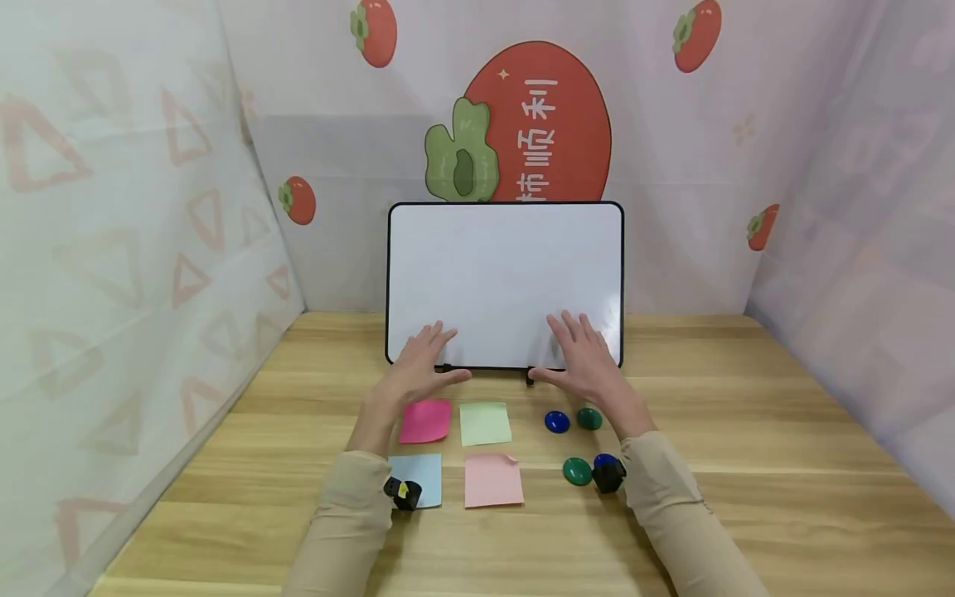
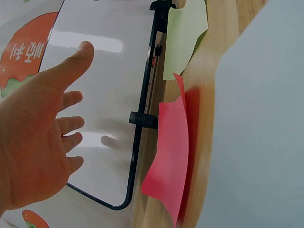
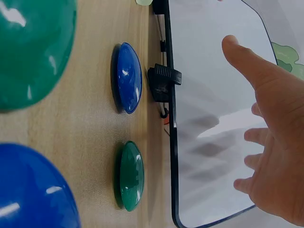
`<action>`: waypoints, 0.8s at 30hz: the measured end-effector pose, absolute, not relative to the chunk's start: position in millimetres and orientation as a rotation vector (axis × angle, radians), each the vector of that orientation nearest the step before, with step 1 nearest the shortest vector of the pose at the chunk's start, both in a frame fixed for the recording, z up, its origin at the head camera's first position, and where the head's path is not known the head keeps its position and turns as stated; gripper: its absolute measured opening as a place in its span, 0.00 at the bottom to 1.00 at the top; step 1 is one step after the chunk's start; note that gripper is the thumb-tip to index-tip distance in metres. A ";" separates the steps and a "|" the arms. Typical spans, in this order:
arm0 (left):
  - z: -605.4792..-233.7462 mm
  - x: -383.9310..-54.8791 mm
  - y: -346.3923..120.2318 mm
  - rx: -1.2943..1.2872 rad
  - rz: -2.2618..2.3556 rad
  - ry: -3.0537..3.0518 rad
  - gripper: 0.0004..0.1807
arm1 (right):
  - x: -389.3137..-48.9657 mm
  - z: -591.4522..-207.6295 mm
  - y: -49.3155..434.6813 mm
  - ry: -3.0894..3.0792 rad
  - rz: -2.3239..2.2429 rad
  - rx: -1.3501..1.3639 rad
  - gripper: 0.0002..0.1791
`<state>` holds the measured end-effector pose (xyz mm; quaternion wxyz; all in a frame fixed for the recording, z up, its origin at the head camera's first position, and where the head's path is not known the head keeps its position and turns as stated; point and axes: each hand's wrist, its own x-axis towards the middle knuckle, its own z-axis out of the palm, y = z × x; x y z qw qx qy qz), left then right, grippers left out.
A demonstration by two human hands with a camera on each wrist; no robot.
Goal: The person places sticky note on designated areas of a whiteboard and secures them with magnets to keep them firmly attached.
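Note:
A black-framed whiteboard (image 1: 504, 282) stands upright at the back of the table, held at its lower edge by black clips (image 3: 164, 80). My left hand (image 1: 421, 365), fingers spread and holding nothing, is in front of its lower left part. Before the lower right part is my right hand (image 1: 585, 365), likewise spread with nothing in it. Whether either hand touches the board I cannot tell. Below the left hand lie a hot-pink sticky note (image 1: 425, 421), a pale green one (image 1: 485, 424), a light blue one (image 1: 427, 477) and a light pink one (image 1: 494, 481).
By the right forearm lie a blue round magnet-like piece (image 1: 556, 422), a green one (image 1: 588, 419), another green one (image 1: 577, 471) and another blue one (image 1: 605, 460), partly hidden by the wrist camera (image 1: 608, 476). A printed curtain (image 1: 328, 133) hangs behind the wooden table (image 1: 746, 531).

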<state>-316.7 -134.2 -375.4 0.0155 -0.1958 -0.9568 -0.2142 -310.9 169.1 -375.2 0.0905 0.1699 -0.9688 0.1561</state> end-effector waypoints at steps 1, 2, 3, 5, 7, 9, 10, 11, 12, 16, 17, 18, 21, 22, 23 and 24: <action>-374.0 -316.7 -135.3 -0.617 -0.682 -2.971 0.46 | -311.1 -375.3 169.5 -2.872 0.466 0.518 0.56; -372.4 -316.5 -136.4 -0.620 -0.701 -2.968 0.46 | -311.3 -375.7 169.8 -2.869 0.472 0.528 0.56; -371.1 -316.4 -137.6 -0.621 -0.727 -2.969 0.45 | -311.8 -376.1 170.1 -2.864 0.478 0.538 0.55; -368.9 -316.4 -140.0 -0.626 -0.775 -2.967 0.44 | -311.9 -376.8 170.7 -2.850 0.489 0.556 0.54; -367.5 -316.4 -142.7 -0.646 -0.803 -2.962 0.42 | -311.6 -377.0 171.1 -2.836 0.507 0.567 0.52; -366.4 -315.9 -145.5 -0.655 -0.827 -2.961 0.40 | -310.3 -376.2 171.1 -2.829 0.521 0.580 0.51; -366.3 -315.8 -147.0 -0.654 -0.828 -2.963 0.38 | -309.6 -375.6 171.2 -2.826 0.522 0.587 0.50; -366.0 -315.4 -148.4 -0.658 -0.835 -2.964 0.37 | -308.9 -374.9 171.3 -2.822 0.517 0.591 0.49; -365.8 -314.8 -149.8 -0.659 -0.843 -2.964 0.35 | -308.5 -374.6 171.7 -2.819 0.511 0.595 0.49; -365.4 -312.7 -154.5 -0.650 -0.896 -2.974 0.32 | -307.0 -372.6 172.1 -2.817 0.512 0.618 0.46; -365.3 -312.1 -155.4 -0.649 -0.913 -2.973 0.31 | -306.8 -372.3 172.0 -2.821 0.516 0.626 0.45; -365.5 -311.6 -156.4 -0.647 -0.925 -2.976 0.30 | -306.5 -372.0 171.8 -2.825 0.523 0.635 0.45; -365.4 -311.6 -158.3 -0.646 -0.956 -2.987 0.29 | -305.5 -371.2 171.6 -2.835 0.529 0.657 0.44; -365.3 -311.6 -158.9 -0.643 -0.968 -2.990 0.28 | -305.2 -371.1 171.6 -2.836 0.529 0.662 0.43; -365.4 -311.6 -159.6 -0.643 -0.971 -2.992 0.28 | -305.0 -371.0 171.6 -2.836 0.528 0.667 0.43; -365.2 -311.5 -160.2 -0.647 -0.973 -2.992 0.27 | -304.7 -370.8 171.6 -2.838 0.527 0.672 0.42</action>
